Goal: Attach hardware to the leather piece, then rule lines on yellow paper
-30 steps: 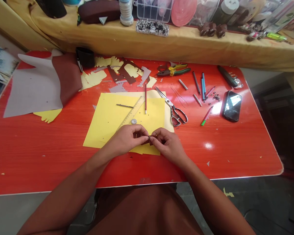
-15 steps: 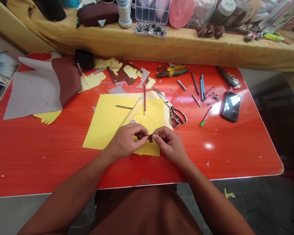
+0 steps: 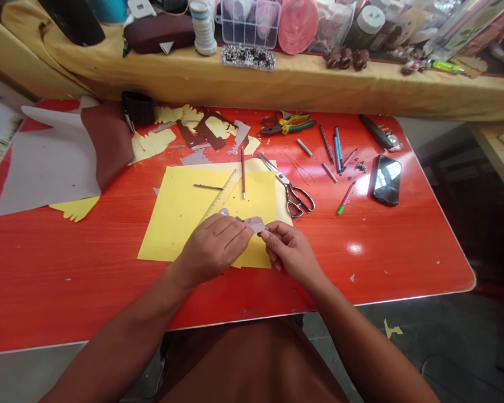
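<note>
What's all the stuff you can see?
table: 1, red, centre
top sheet: 1, yellow, on table
small piece: 1, grey, over sheet
ruler: 1, clear, on sheet
pencil: 1, red, on sheet
scissors: 1, silver and black, right of pencil
pliers: 1, yellow and green, table back
phone: 1, black, table right
pens: several, mixed, table right
scraps: many, mixed, table back
curled sheet: 1, grey and brown, table left
compartment box: 1, clear, shelf
spool: 1, white, shelf
left hand: 1, holding piece
right hand: 1, holding piece
</note>
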Tool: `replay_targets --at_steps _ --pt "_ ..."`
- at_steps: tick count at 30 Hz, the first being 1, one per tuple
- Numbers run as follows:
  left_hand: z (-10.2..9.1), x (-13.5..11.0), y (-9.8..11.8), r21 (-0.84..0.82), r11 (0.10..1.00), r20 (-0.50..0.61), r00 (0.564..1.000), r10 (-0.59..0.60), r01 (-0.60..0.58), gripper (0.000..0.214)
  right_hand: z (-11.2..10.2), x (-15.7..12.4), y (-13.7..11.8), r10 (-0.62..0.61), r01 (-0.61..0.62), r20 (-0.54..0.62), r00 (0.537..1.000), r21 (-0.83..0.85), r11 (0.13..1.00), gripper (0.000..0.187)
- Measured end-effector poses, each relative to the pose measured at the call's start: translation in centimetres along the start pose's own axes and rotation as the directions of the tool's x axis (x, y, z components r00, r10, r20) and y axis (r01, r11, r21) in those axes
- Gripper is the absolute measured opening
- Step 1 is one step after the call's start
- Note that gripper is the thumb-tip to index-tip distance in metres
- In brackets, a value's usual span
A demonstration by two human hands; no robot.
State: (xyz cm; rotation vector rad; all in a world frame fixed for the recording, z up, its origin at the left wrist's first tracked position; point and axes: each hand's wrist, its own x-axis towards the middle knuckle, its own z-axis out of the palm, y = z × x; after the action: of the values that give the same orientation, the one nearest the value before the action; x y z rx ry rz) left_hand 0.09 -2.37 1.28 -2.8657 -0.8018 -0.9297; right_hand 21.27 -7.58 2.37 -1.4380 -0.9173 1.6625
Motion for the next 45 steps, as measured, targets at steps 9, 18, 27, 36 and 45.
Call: replay_targets --at_steps 9,18,27,36,45 --pt "0.0 0.3 0.5 0.046 0.995 -0.002 0.996 0.089 -0.089 0.017 1.0 0.0 0.8 -0.009 0.007 0.038 0.999 0.058 0.998 0.040" --pt "0.4 0.0 0.7 0.003 0.996 0.007 0.996 0.093 -0.093 0.023 1.1 -0.2 0.9 0.038 -0.037 0.001 0.999 0.111 0.993 0.038" --pt "0.3 0.6 0.8 0.027 0.993 -0.009 0.993 0.114 -0.114 0.018 1.2 0.1 1.0 0.049 -0.050 0.011 0.999 0.169 0.984 0.034" --pt "0.1 0.3 0.8 -0.200 0.960 -0.126 0.966 -0.224 0.197 0.007 0.5 0.9 1.2 -0.049 0.053 -0.037 0.998 0.132 0.990 0.031" --pt "0.1 1.0 1.1 -0.575 -0.285 0.807 0.477 -0.348 0.767 0.051 0.3 1.4 0.1 -0.165 0.176 -0.107 0.980 0.097 0.980 0.035"
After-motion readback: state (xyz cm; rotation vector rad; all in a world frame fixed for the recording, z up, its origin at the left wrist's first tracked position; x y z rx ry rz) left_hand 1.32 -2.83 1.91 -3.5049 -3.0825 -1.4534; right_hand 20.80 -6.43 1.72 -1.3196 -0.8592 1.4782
